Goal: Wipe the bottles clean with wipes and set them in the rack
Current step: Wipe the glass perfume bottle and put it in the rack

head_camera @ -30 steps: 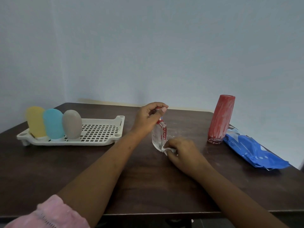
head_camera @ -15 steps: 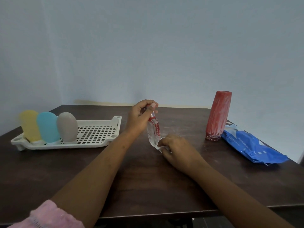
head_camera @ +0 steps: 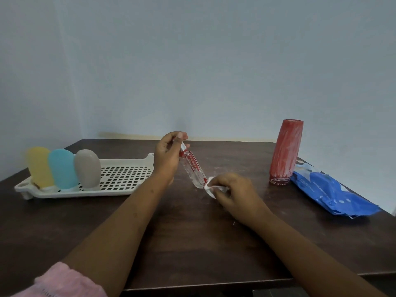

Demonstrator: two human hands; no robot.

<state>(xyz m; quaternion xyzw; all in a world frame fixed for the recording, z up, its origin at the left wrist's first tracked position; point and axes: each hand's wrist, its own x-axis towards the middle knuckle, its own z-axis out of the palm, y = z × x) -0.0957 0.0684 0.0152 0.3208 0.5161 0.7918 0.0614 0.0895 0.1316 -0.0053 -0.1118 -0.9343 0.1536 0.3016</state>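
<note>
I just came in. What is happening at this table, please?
A person is cleaning a small clear bottle. The left hand holds it tilted by its red-capped top, and the right hand pinches a white wipe against its lower end. A yellow bottle, a blue bottle and a grey bottle already stand in the white rack. A red bottle stands on the table, beside a blue pack of wipes.

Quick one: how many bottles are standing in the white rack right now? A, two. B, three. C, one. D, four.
B: a yellow bottle, a blue bottle and a grey bottle stand side by side at the left end of the rack.
</note>
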